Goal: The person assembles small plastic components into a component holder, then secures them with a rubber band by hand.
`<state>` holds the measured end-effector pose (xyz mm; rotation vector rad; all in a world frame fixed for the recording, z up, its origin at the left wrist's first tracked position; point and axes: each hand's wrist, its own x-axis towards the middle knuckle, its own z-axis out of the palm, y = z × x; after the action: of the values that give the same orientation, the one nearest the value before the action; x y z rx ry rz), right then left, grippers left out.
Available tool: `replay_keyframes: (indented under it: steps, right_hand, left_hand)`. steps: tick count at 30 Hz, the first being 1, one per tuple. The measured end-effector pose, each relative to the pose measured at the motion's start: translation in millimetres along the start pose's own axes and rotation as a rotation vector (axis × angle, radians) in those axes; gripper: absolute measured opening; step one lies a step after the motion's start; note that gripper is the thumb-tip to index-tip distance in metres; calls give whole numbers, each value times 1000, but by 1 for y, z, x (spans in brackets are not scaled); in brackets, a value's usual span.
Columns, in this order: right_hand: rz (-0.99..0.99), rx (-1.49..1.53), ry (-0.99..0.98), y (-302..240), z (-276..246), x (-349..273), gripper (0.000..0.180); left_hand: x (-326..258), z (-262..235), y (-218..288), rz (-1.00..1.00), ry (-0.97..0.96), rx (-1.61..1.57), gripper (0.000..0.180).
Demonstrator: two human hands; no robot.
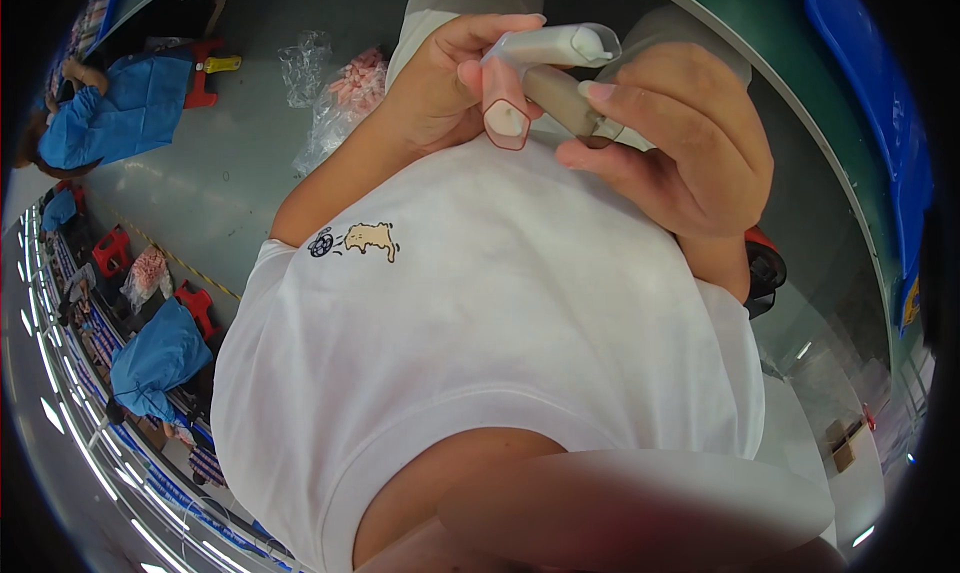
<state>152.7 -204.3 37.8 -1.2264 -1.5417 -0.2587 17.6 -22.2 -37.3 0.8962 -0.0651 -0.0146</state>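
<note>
Filling the middle of the frame is a big white shirt [500, 303]. Blue plastic [870, 63] runs down the upper right edge. A person in blue [135, 103] is at the upper left. The right hand [690, 133], at the upper right of the middle, has its finger touching a grey tube and its thumb close under the end; I cannot tell if it is pinching it. The left hand [445, 88], at the top middle, is holding a pale tube [540, 46] and a pink tube [503, 88]. Bags of pink bits [355, 85] lie on the floor just left of that arm. All three tubes are near the top middle: pale on top, pink pointing down, and the grey tube [562, 101] between the hands.
</note>
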Motion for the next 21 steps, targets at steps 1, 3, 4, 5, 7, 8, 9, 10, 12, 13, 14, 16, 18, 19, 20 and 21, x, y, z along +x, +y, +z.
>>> replay_keyframes:
  steps: [1, 3, 4, 5, 7, 8, 9, 10, 12, 13, 14, 16, 18, 19, 20, 21]
  right_hand:
    - [0, -3, 0, 1, 0, 0, 45]
    - [-12, 4, -17, 3, -1, 0, 47]
    - [-12, 3, -18, 1, -4, 2, 47]
    - [16, 12, -52, -2, -9, 3, 48]
    - [38, 29, -89, -1, -16, 3, 48]
    - [72, 78, -32, 1, -19, 2, 48]
    - [107, 129, 25, 3, -20, 4, 48]
    - [173, 73, 15, -4, -20, 11, 44]
    - [140, -5, -48, -7, -16, 23, 40]
    - [109, -86, -110, -8, -15, 27, 37]
    - [112, -90, -109, -10, -15, 27, 37]
    - [161, -110, -82, -10, -13, 25, 31]
    - [266, -94, -85, -19, -14, 25, 29]
    - [373, -81, -87, -21, -14, 25, 28]
    - [373, -78, -89, -18, -14, 23, 28]
    - [369, -73, -80, -16, -16, 22, 29]
  left_hand:
    - [1, 0, 0, 0, -3, 0, 31]
    - [1, 1, 1, -1, 8, -26, 33]
    - [1, 0, 2, -1, 7, -26, 33]
    - [2, -2, 3, -40, 9, -13, 35]
    - [2, -2, 3, -74, 17, 3, 38]
    - [3, 0, 4, -85, 18, 17, 45]
    - [3, 1, 5, -96, 21, 31, 51]
    - [2, 4, 4, -94, 24, 32, 51]
    - [2, 10, 4, -24, -1, -93, 61]
    - [3, 10, 4, -25, -5, -95, 61]
    - [5, 9, 4, -40, -14, -66, 61]
    - [6, 7, 4, -48, -14, -33, 61]
    - [6, 6, 3, -51, -22, -23, 61]
    - [7, 5, 3, -49, -20, -24, 61]
    - [8, 4, 3, -58, 0, -16, 61]
    - [10, 5, 3, -66, 15, -8, 61]
